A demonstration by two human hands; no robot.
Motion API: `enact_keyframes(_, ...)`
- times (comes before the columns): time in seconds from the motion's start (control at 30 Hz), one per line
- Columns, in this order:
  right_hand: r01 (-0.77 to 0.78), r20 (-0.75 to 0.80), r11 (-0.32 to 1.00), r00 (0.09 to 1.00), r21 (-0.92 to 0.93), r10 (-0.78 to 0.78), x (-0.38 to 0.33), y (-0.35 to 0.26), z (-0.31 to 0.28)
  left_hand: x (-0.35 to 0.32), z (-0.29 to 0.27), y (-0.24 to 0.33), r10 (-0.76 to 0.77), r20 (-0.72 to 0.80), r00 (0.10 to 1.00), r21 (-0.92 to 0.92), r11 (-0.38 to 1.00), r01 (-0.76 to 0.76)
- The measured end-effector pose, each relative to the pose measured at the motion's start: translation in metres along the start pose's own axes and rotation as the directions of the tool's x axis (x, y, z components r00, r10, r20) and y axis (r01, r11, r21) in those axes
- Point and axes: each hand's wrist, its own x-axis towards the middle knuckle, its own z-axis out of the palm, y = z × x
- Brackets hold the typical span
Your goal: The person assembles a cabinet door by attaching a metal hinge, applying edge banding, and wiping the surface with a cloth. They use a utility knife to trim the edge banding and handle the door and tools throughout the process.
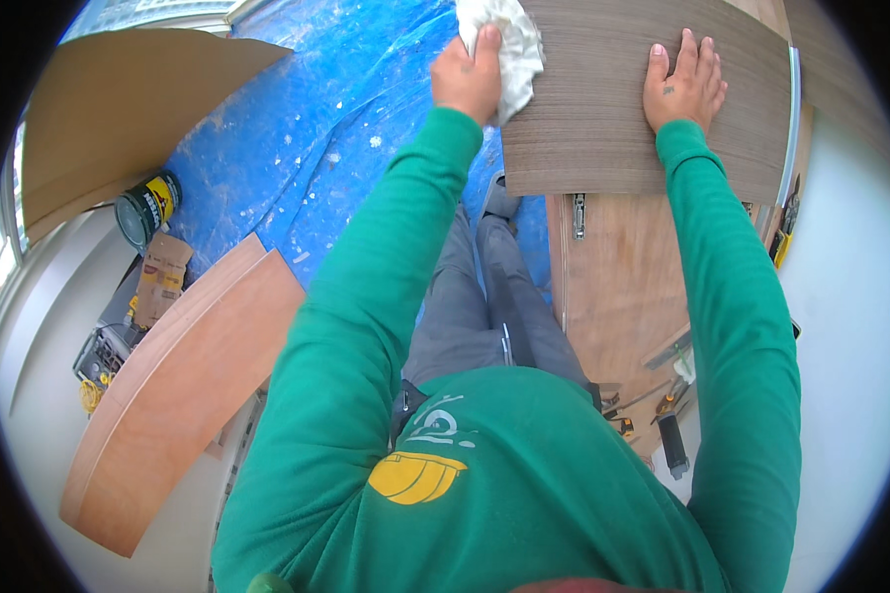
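Note:
A crumpled white cloth (pixel 512 54) is gripped in my left hand (pixel 468 79), at the left edge of a brown wood-grain panel (pixel 583 128). Part of the cloth lies over that edge, and its top runs out of the picture. My right hand (pixel 684 84) rests flat on the panel's top face, fingers spread and holding nothing. The panel lies across a plywood surface (pixel 618 267), where a metal hinge (pixel 578 215) shows just under its near edge.
Blue plastic sheeting (pixel 267 158) covers the floor on the left. Around it are a paint can (pixel 150 208), a cardboard box (pixel 160 277), a large brown sheet (pixel 138 109) and plywood pieces (pixel 188 395). Hand tools (pixel 670 425) lie right of my legs; yellow-handled pliers (pixel 784 237) sit beyond the panel.

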Motion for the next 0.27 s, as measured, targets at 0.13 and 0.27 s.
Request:
enact_keyframes(0.13, -0.019, 0.002, 1.000, 1.000, -0.004, 0.019, -0.001, 0.002, 0.000, -0.107, -0.012, -0.039, -0.006, 0.107, 0.994, 0.026, 1.000, 0.003)
enact_keyframes(0.27, 0.000, 0.003, 1.000, 1.000, 0.011, 0.000, -0.001, 0.000, -0.001, -0.147, -0.023, -0.050, -0.054, 0.190, 0.980, 0.068, 0.997, 0.042)
